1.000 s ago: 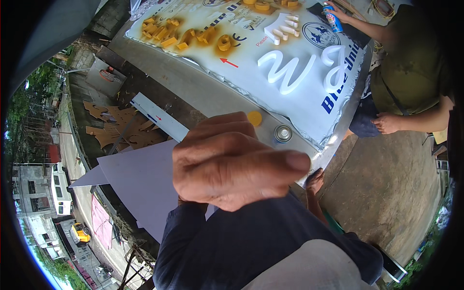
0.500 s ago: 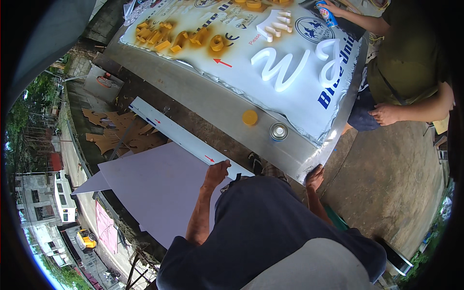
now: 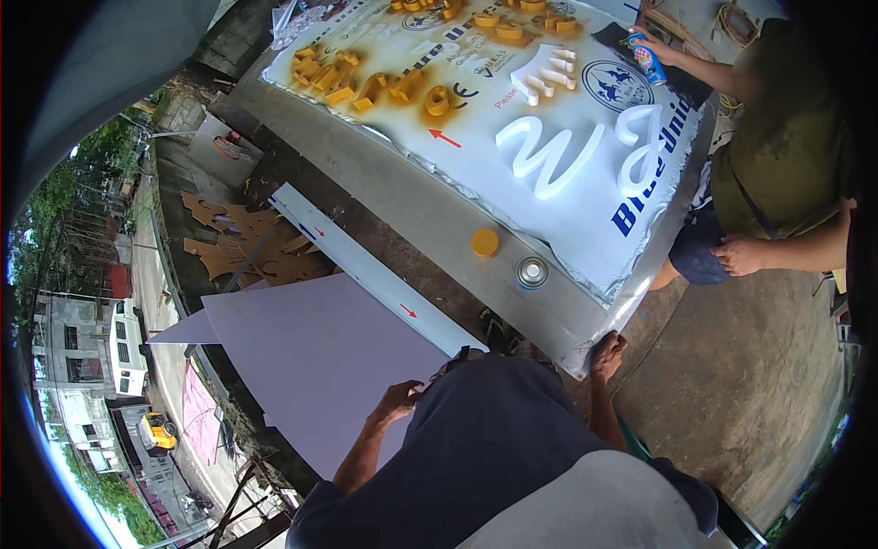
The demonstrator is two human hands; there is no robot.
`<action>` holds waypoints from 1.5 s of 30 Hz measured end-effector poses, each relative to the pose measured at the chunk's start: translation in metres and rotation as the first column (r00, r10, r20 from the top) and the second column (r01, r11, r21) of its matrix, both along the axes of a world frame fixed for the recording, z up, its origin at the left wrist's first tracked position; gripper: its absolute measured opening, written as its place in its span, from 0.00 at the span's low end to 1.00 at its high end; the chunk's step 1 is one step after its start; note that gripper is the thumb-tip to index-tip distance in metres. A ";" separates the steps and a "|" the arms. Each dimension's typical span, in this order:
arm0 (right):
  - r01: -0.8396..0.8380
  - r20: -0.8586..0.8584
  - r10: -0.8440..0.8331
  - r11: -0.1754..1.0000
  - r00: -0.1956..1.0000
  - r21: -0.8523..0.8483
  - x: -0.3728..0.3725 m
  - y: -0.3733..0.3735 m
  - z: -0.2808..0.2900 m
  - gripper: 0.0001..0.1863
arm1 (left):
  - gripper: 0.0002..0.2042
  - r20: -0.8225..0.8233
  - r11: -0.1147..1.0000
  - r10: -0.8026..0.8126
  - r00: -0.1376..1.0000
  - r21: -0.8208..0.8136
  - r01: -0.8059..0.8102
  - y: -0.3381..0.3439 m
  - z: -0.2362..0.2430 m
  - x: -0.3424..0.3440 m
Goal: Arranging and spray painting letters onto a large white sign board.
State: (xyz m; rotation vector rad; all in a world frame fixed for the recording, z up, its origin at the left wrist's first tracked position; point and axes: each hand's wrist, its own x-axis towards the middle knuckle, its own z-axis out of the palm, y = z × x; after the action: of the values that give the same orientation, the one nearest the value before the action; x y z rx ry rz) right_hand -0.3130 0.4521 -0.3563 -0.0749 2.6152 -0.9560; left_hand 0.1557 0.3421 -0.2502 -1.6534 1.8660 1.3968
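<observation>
While the left hand (image 3: pixel 395 403) rests at about seven o'clock on the edge of a large pale-grey sheet (image 3: pixel 311 357), its fingers curl loosely over the board rather than clamping it, so this grip looks light and mostly released. The sheet lies flat, low beside the counter (image 3: pixel 402 197), with brown cut-out scraps (image 3: pixel 242 247) beyond it at nine o'clock and a long white strip (image 3: pixel 366 270) running just along its upper edge. Toward the centre, a yellow cap (image 3: pixel 485 242) and an uncapped spray can (image 3: pixel 531 272) stand near each other on the bare metal of the counter. At about five o'clock the right hand (image 3: pixel 607 352) closes its grip on the counter's near corner. Across the banner (image 3: pixel 567 210) that covers the counter, the small raised letters (image 3: pixel 366 82) at eleven o'clock already wear yellow paint, while the big white script letters (image 3: pixel 549 156) at one o'clock are unpainted; I judge the colouring roughly half done. At two o'clock another person's hand (image 3: pixel 654 50) holds a second spray can (image 3: pixel 646 57).
</observation>
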 end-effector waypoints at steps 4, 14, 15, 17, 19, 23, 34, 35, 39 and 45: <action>0.000 -0.014 -0.001 0.999 1.000 -0.039 -0.018 -0.012 -0.001 0.31 | 0.13 0.043 0.960 -0.212 0.976 0.194 0.200 0.030 0.018 0.013; -0.072 -0.010 0.073 0.997 0.997 0.007 -0.018 -0.019 0.003 0.37 | 0.12 0.057 0.795 -0.545 0.836 0.352 0.494 0.061 0.039 -0.013; -0.085 -0.013 0.085 0.996 0.996 0.002 -0.019 -0.018 0.002 0.37 | 0.12 0.061 0.785 -0.567 0.821 0.341 0.517 0.062 0.041 -0.017; -0.062 0.013 0.062 0.998 0.998 0.016 -0.019 -0.017 -0.001 0.38 | 0.12 0.067 0.762 -0.609 0.791 0.325 0.559 0.065 0.045 -0.024; -0.054 -0.012 0.055 0.998 0.998 0.022 -0.019 -0.017 -0.005 0.39 | 0.12 0.082 0.734 -0.656 0.750 0.303 0.608 0.064 0.049 -0.031; -0.078 -0.069 0.076 0.997 0.995 -0.024 -0.017 -0.016 -0.007 0.38 | 0.12 0.160 0.609 -0.793 0.588 0.221 0.761 0.053 0.049 -0.043; -0.064 -0.021 0.062 0.988 0.998 -0.142 -0.019 -0.016 -0.009 0.38 | 0.12 -0.265 0.955 0.257 0.929 -0.075 -0.286 -0.060 0.004 -0.062; -0.056 -0.002 0.056 0.989 0.998 -0.140 -0.021 -0.017 -0.009 0.37 | 0.12 -0.284 0.952 0.249 0.926 -0.101 -0.287 -0.073 0.000 -0.065; 0.033 0.081 -0.027 0.997 0.996 -0.071 -0.023 -0.024 -0.001 0.36 | 0.12 -0.315 0.908 0.253 0.915 -0.249 -0.337 -0.130 -0.016 -0.079; 0.211 0.077 -0.216 0.975 0.973 0.071 -0.017 -0.036 0.001 0.37 | 0.09 -0.417 0.790 0.306 0.856 -0.390 -0.473 -0.223 -0.019 -0.078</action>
State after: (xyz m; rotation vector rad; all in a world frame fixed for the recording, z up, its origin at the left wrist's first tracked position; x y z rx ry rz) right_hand -0.3295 0.4159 -0.3549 0.2626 2.6097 -0.9239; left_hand 0.0775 0.1196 -0.2697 -2.2856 2.2992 1.5319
